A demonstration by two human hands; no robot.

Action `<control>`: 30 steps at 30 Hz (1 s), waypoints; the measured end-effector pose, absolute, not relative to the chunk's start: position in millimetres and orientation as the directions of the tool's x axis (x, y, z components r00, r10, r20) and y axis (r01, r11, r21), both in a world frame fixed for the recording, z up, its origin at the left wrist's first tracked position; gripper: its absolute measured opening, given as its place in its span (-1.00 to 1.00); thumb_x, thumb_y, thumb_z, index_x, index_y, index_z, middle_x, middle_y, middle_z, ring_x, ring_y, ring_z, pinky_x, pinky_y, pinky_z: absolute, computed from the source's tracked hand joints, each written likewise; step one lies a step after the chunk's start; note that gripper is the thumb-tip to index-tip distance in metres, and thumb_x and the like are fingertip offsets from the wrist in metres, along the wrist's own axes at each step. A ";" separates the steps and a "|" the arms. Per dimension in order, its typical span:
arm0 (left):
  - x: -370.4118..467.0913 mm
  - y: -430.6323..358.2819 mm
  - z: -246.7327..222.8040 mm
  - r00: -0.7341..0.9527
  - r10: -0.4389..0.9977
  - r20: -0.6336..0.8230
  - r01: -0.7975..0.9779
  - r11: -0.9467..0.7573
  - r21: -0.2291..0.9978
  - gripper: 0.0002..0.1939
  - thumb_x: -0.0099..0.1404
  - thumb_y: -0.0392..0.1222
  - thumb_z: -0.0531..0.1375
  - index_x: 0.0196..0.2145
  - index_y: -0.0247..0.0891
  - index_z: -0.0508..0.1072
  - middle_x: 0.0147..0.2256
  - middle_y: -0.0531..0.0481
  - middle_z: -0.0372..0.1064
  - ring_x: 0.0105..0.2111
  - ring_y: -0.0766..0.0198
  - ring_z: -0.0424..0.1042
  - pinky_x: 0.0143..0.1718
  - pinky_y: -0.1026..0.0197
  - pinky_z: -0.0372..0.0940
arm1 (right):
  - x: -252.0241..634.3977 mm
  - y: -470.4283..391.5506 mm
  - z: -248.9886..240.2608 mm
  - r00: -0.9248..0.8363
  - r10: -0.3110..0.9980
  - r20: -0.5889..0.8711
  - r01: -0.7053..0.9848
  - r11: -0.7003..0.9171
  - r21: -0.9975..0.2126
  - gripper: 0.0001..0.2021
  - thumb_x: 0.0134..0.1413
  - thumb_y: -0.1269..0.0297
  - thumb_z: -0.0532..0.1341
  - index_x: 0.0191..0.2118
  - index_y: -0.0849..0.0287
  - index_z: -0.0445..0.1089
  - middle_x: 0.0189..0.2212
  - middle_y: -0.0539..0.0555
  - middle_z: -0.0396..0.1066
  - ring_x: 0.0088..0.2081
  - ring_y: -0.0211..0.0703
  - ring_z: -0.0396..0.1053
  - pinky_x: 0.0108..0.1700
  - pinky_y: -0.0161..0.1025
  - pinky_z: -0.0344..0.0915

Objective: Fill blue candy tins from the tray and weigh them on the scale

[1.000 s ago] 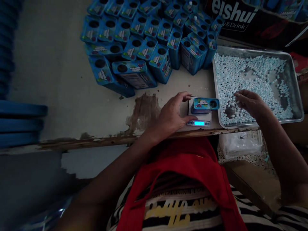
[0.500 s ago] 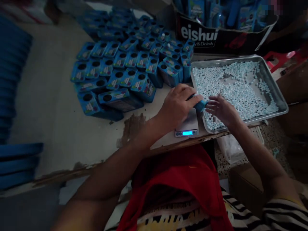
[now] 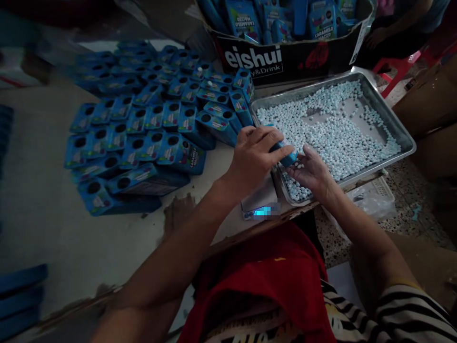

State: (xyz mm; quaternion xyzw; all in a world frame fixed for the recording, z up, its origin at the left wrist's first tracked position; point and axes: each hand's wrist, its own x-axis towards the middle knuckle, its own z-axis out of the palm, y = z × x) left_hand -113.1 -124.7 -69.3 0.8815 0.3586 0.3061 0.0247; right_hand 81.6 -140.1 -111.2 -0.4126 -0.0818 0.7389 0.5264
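Observation:
My left hand [image 3: 254, 148] is closed around a small blue candy box [image 3: 288, 157], tilted with its lower end over the near left part of the metal tray [image 3: 378, 163]. Small pale blue and white candies [image 3: 339, 143] cover much of the tray. Just right of the box, my right hand [image 3: 311, 170] is cupped palm up with its fingers beneath the box end. A few candies show on those fingers. A small digital scale [image 3: 260, 196] with a lit display sits below my left hand, partly hidden by it.
Many upright blue boxes [image 3: 153, 116] with dark round holes in their tops stand left on the table. Behind the tray is a black carton [image 3: 257, 64] full of blue boxes. More blue pieces [image 3: 23, 295] lie lower left. Another person's hand [image 3: 379, 37] shows at upper right.
The view has shifted right and tilted slightly. My right hand has turned palm up and cupped under the box end, with candies now on its fingers. The left hand keeps its hold.

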 end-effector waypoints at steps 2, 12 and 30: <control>-112.2 -127.4 -73.9 0.515 0.677 0.526 0.632 -0.714 0.300 -0.68 0.68 -0.19 0.13 0.06 0.01 0.71 0.14 -0.07 0.60 0.27 -0.04 0.44 0.34 -0.20 0.27 | 81.0 -138.0 -109.6 -0.083 0.806 -0.586 -0.742 -0.443 -0.503 -0.66 0.57 -0.11 0.24 -0.17 0.03 0.38 -0.39 0.03 0.48 -0.33 -0.02 0.51 -0.28 -0.13 0.63; -160.7 -152.5 -90.6 0.128 0.899 0.419 0.500 -0.423 0.755 -0.64 0.52 0.13 0.37 0.12 -0.10 0.59 0.03 -0.05 0.62 0.05 0.05 0.61 0.16 -0.03 0.52 | 88.2 -146.3 -86.8 -0.118 0.804 -0.583 -0.700 -0.484 -0.526 -0.84 0.42 0.49 0.19 -0.12 0.14 0.50 -0.26 0.11 0.57 -0.17 -0.12 0.60 -0.13 -0.32 0.66; -266.0 -261.9 -104.2 -0.279 0.938 0.208 0.288 -0.125 0.950 -0.28 0.16 0.13 0.63 0.16 -0.17 0.55 0.00 -0.15 0.68 0.08 -0.02 0.69 0.24 -0.09 0.59 | 175.4 -150.1 -42.2 -0.201 0.904 0.377 0.883 0.334 -0.329 -0.78 0.41 0.11 0.40 0.07 -0.02 0.64 0.28 0.26 0.52 0.33 0.47 0.43 0.39 0.45 0.30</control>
